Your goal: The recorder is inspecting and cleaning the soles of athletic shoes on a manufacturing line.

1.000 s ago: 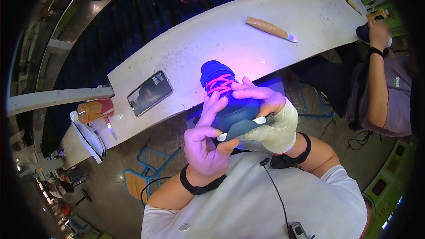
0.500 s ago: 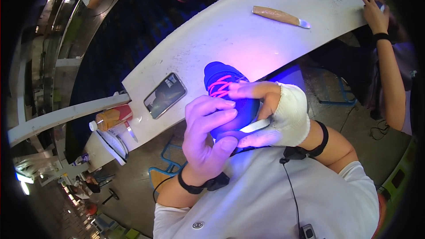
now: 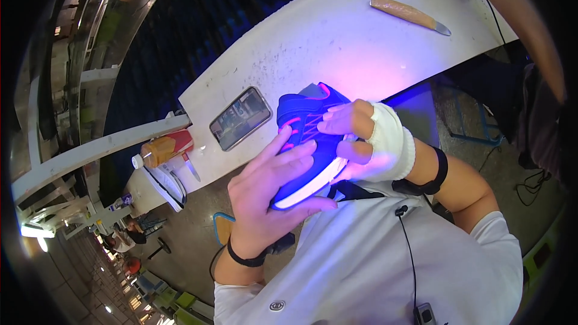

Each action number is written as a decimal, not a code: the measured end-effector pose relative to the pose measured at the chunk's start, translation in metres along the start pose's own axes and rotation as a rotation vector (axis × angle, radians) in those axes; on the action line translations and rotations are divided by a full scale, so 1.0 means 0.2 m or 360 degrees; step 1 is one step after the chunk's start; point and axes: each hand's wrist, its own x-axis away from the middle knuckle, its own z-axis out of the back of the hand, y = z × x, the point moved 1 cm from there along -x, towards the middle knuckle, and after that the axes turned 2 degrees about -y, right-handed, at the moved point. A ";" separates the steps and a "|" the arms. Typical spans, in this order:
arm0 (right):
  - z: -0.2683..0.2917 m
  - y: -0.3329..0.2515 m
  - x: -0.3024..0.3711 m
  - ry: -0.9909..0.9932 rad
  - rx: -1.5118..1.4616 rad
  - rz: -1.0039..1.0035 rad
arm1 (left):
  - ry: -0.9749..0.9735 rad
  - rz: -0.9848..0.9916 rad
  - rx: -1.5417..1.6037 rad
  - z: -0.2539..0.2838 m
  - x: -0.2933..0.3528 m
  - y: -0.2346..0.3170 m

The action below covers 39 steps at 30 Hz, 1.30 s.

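Note:
A dark blue shoe (image 3: 326, 150) with pink laces and a pale sole edge (image 3: 310, 189) is held in front of my chest, lit by violet-blue light. My left hand (image 3: 265, 180) wraps the shoe from the left, its fingers over the upper and its thumb along the sole side. On the other side my right hand (image 3: 361, 138), in a white fingerless glove (image 3: 392, 144), has its bent fingers pressed on the upper and sole edge. Whether a small tool sits in those fingers cannot be made out.
A wooden-handled knife (image 3: 409, 14) lies on the white bench (image 3: 271, 54). Nearer are a phone (image 3: 241, 118), a bottle of amber liquid (image 3: 162, 149), another knife (image 3: 192, 167) and another shoe (image 3: 165, 185). A co-worker's arm (image 3: 524, 18) reaches in at the right.
The shoe has turned in my hands, so its opening and pale sole edge now show. My left hand has shifted down along it. The co-worker's arm has moved nearer.

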 end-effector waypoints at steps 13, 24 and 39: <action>0.03 -0.02 -0.08 -0.0301 0.0043 -0.0457 | 0.0059 -0.0010 0.0177 0.02 0.16 -0.14; -0.19 0.01 0.02 -0.0330 0.0215 -0.0082 | -0.0465 0.1391 -0.0177 0.01 0.17 -0.13; 0.38 -0.15 -0.03 0.0073 -0.0489 -0.0511 | 0.0100 -0.0084 0.0074 -0.36 -0.06 0.00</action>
